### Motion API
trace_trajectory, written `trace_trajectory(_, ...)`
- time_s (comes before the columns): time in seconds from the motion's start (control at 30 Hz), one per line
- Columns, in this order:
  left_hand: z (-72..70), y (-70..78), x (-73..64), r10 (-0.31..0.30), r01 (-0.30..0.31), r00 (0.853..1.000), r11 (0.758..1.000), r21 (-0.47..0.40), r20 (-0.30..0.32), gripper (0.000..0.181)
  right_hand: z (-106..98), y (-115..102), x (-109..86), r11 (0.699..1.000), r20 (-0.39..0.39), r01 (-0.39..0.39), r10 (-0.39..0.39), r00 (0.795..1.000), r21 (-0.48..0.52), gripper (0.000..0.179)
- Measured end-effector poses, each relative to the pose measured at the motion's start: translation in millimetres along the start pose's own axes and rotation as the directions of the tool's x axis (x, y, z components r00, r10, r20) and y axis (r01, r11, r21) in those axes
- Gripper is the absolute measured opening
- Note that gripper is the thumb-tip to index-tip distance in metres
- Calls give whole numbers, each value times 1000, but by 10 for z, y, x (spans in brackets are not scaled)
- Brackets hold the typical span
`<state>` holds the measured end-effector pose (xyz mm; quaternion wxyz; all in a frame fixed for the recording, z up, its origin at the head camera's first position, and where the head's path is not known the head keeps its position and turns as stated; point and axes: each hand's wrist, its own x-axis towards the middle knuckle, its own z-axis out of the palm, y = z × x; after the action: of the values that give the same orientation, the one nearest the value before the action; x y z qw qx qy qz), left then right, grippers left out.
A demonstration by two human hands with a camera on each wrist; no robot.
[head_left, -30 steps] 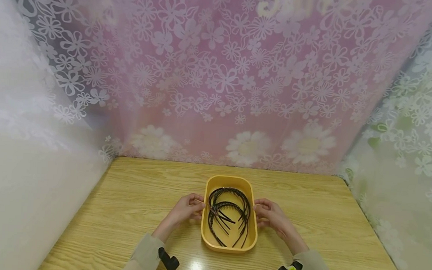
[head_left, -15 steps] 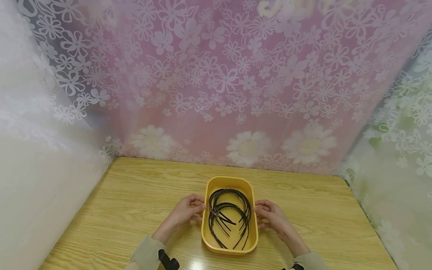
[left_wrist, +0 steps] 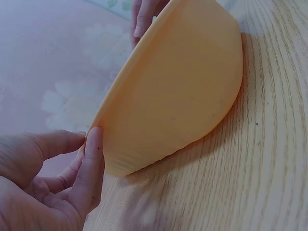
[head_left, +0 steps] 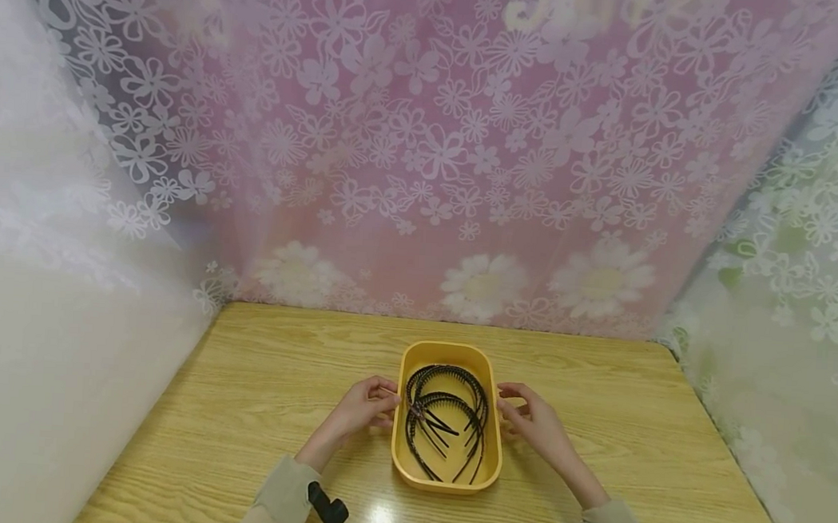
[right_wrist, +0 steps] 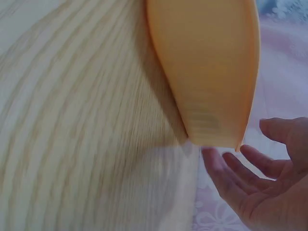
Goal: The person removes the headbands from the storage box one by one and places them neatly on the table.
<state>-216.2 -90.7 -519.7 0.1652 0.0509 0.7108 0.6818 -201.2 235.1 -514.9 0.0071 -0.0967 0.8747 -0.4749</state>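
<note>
A yellow plastic tray with rounded corners stands on the table and holds several black toothed headbands, which overlap one another. At the tray's left side, my left hand pinches the rim; the left wrist view shows its thumb and a finger meeting at the edge. My right hand is beside the tray's right side. Its fingers are spread and loosely bent, with the thumb away from the rim, and they hold nothing. Whether a right fingertip still touches the tray is unclear.
The wooden table extends to both sides of the tray. A pink flowered curtain hangs behind its far edge, and pale sheets hang at left and right.
My right hand has loosened from the tray's side and its wrist has shifted outward to the right. My left hand keeps its place, and the headbands lie as before.
</note>
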Motion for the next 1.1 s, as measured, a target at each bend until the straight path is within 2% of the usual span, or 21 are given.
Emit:
trace_trajectory(0.07, -3, -4, 1, 0, 0, 1000, 1000, 3, 1, 33, 8, -11, -15, 988, -39, 81, -87, 995, -135, 41)
trace_trajectory(0.17, -5, -2, 1, 3, -3, 1000, 1000, 4, 3, 33, 14, -33, -48, 933, -49, 203, -227, 973, -296, 43)
trace_trajectory(0.27, -6, 2, -1, 5, -5, 1000, 1000, 4, 5, 33, 15, -48, -80, 860, -16, 314, -350, 937, -403, 48)
trace_trajectory(0.37, -6, 0, -3, 5, -5, 1000, 1000, 5, 7, 34, 16, -63, -110, 767, 40, 401, -442, 896, -500, 56)
trace_trajectory(0.47, -7, -3, 3, -1, 1, 1000, 1000, 3, 8, 34, 18, -73, -141, 680, 98, 439, -478, 873, -587, 65)
trace_trajectory(0.53, -8, -1, 7, -2, 2, 1000, 1000, 7, 7, 33, 19, -74, -161, 637, 131, 439, -470, 873, -633, 69)
trace_trajectory(0.6, -10, 6, 10, -4, 4, 1000, 1000, 8, 6, 33, 19, -68, -182, 611, 159, 434, -452, 878, -662, 71)
trace_trajectory(0.7, -14, 9, 9, -4, 4, 1000, 1000, 13, 5, 32, 18, -51, -205, 597, 182, 431, -431, 884, -676, 72)
trace_trajectory(0.8, -17, 5, 6, -2, 2, 1000, 1000, 19, 6, 31, 23, -33, -219, 598, 185, 430, -428, 885, -676, 71)
trace_trajectory(0.97, -17, -3, 15, 1, -1, 1000, 999, 42, -1, 31, 35, -24, -230, 619, 178, 418, -412, 894, -665, 68)
trace_trajectory(1.1, -39, 12, 27, 8, -8, 1000, 997, 81, -2, 33, 41, -38, -236, 632, 187, 397, -374, 908, -665, 67)
